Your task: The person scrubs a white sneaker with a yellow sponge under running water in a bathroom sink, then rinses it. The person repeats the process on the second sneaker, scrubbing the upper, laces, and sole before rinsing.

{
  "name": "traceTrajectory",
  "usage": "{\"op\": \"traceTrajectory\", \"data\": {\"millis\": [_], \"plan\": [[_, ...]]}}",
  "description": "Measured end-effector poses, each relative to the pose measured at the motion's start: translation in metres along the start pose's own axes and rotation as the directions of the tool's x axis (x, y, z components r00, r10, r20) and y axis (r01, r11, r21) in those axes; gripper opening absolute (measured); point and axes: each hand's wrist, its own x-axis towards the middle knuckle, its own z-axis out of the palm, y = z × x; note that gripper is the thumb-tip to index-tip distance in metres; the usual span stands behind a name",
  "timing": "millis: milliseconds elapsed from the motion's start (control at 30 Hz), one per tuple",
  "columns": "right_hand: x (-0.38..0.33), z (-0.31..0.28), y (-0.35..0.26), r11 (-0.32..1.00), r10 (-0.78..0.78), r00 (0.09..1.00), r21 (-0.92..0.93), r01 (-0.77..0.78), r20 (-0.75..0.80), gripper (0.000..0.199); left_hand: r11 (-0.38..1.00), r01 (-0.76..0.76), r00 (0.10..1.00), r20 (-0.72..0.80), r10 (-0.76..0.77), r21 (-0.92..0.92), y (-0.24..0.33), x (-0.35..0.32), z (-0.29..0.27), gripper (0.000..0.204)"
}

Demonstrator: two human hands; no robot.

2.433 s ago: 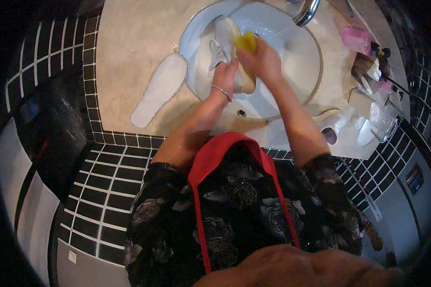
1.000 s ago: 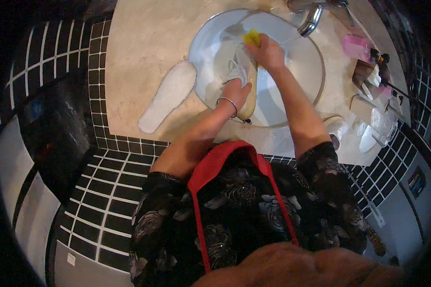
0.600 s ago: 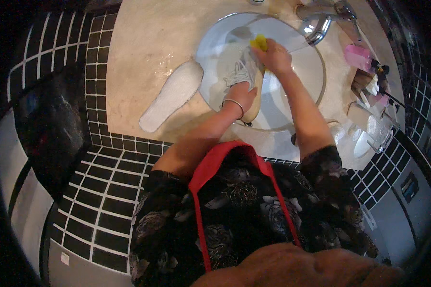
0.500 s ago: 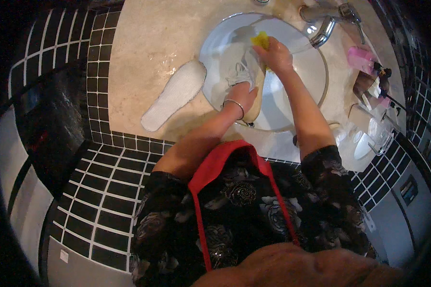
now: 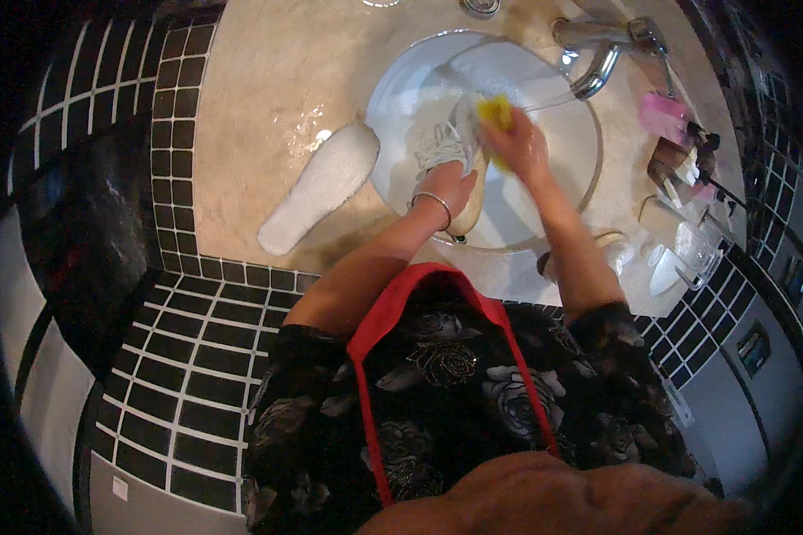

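Observation:
A white lace-up shoe (image 5: 439, 147) with a tan sole is tilted on its side over the round white sink (image 5: 544, 209). My left hand (image 5: 448, 185) is closed around it near the heel end, partly inside the opening. In my right hand (image 5: 519, 147) is a yellow sponge (image 5: 496, 114), pressed against or very close to the toe end of the shoe. Water runs in a thin stream from the chrome faucet (image 5: 596, 73) beside that hand. A white insole (image 5: 319, 189) lies flat on the counter, left of the sink.
The beige counter (image 5: 259, 98) surrounds the sink and looks wet at the left. Along the right side stand a pink bottle (image 5: 665, 118), a clear holder (image 5: 698, 254) and other small toiletries. A round pale item (image 5: 614, 245) sits beside my right forearm.
My right hand has moved the sponge slightly down and toward the near side along the shoe. My left hand keeps its grip. The whole view has shifted a little.

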Motion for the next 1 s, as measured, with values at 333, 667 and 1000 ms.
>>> {"op": "traceTrajectory", "data": {"millis": [333, 667, 1000], "plan": [[0.038, -0.010, -0.020, 0.991, 0.062, 0.994, 0.114, -0.072, 0.090, 0.053, 0.996, 0.026, 0.997, 0.065, -0.032, 0.080, 0.006, 0.000, -0.006, 0.040], [0.018, -0.007, 0.002, 0.994, -0.083, 0.994, -0.072, 0.079, -0.065, 0.056, 0.995, -0.070, 0.997, 0.037, 0.068, 0.065, 0.003, 0.003, 0.002, 0.046], [-0.049, -0.014, 0.002, 0.995, 0.034, 0.990, 0.087, -0.046, 0.137, 0.052, 0.997, -0.076, 0.996, 0.055, 0.075, 0.018, 0.000, 0.003, 0.000, 0.042]]}}
